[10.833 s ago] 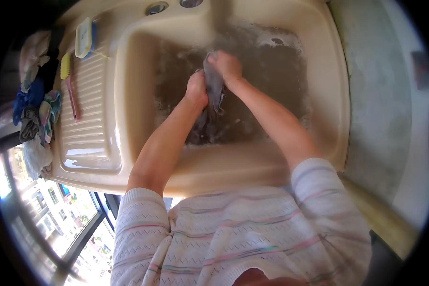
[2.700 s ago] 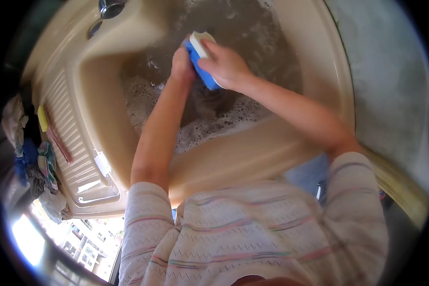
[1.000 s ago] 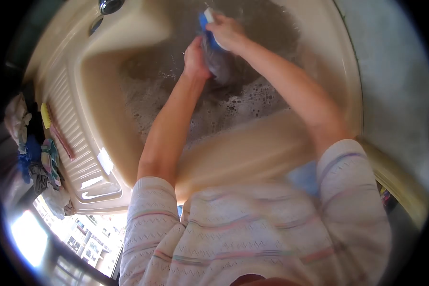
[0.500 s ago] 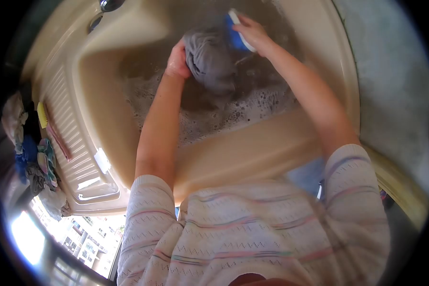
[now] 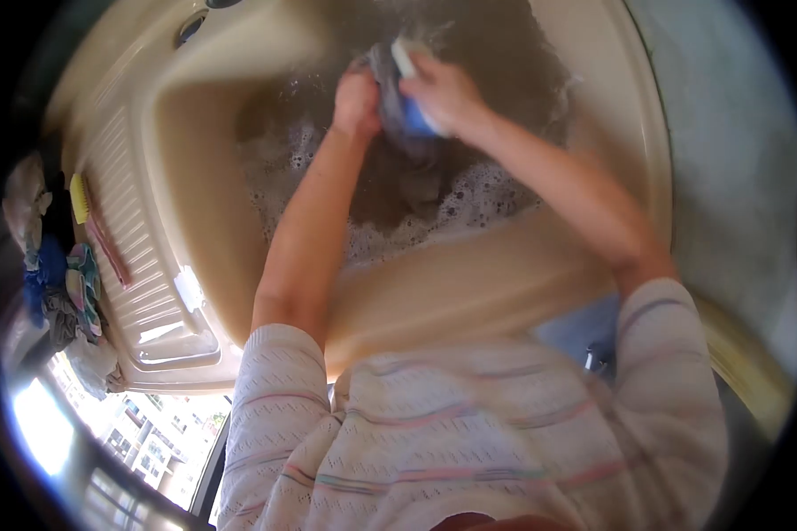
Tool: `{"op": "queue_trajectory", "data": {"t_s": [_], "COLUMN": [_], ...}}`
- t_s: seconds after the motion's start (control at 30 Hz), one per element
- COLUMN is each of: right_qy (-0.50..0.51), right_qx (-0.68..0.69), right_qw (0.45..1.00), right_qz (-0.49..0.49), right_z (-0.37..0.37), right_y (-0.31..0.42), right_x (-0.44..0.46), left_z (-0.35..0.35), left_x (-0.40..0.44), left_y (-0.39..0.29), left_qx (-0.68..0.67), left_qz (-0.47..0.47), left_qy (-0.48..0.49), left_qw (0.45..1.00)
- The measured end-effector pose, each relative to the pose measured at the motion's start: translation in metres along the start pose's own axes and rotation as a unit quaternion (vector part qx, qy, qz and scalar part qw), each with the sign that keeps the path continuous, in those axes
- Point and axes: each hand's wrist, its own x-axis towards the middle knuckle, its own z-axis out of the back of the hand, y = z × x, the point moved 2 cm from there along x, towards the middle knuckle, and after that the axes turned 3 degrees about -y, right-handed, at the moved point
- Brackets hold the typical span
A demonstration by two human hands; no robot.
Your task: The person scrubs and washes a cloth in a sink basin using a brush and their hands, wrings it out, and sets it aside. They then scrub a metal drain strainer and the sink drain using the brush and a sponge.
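Observation:
A wet grey cloth (image 5: pixel 397 124) hangs in the beige sink basin (image 5: pixel 195 177), its lower part down in murky, foamy water (image 5: pixel 452 199). My left hand (image 5: pixel 358 102) is closed around the cloth's upper left side. In my right hand (image 5: pixel 447 93) is a scrub brush (image 5: pixel 419 117) with a white back and blue bristles. The bristle side faces the cloth and seems pressed against it, though motion blurs the contact.
Left of the basin is a ribbed washboard (image 5: pixel 119 203). On its outer edge lies a long-handled brush with yellow bristles (image 5: pixel 80 198). A heap of mixed clothes (image 5: pixel 62 283) lies beyond it. A drain fitting (image 5: pixel 191 29) shows at the upper left.
My right hand has brought the brush left and down onto the cloth. My left hand has shifted slightly right, and the cloth now looks narrower and hangs lower.

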Motion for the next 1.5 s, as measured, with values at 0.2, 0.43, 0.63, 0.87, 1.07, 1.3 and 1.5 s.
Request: {"op": "queue_trajectory", "data": {"t_s": [0.2, 0.43, 0.63, 0.87, 1.07, 1.3, 1.5], "right_qy": [0.008, 0.052, 0.027, -0.028, -0.011, -0.021, 0.022], "right_qx": [-0.009, 0.182, 0.143, -0.031, 0.100, 0.066, 0.117], "right_qw": [0.999, 0.960, 0.989, 0.998, 0.994, 0.992, 0.992], "right_qz": [-0.044, -0.205, -0.039, 0.055, -0.048, -0.105, -0.041], "right_z": [0.008, 0.059, 0.018, 0.011, 0.012, 0.054, 0.014], "right_y": [-0.008, -0.016, 0.001, 0.008, -0.023, -0.033, -0.003], "right_x": [-0.004, 0.012, -0.012, -0.036, 0.051, 0.035, -0.008], "left_z": [-0.003, -0.005, -0.002, -0.006, -0.039, -0.007, -0.010], "left_x": [-0.006, -0.012, -0.011, -0.011, -0.046, -0.023, -0.023], "left_y": [0.025, -0.006, 0.015, 0.000, 0.009, -0.002, 0.009], "left_qx": [0.110, 0.164, 0.322, 0.542, 0.614, 0.546, 0.644], "left_qz": [-0.075, -0.103, -0.134, -0.209, -0.334, -0.317, -0.299], "left_qy": [-0.026, 0.030, 0.017, -0.097, 0.002, -0.013, -0.032], "left_qw": [0.991, 0.981, 0.937, 0.808, 0.715, 0.775, 0.704]}}
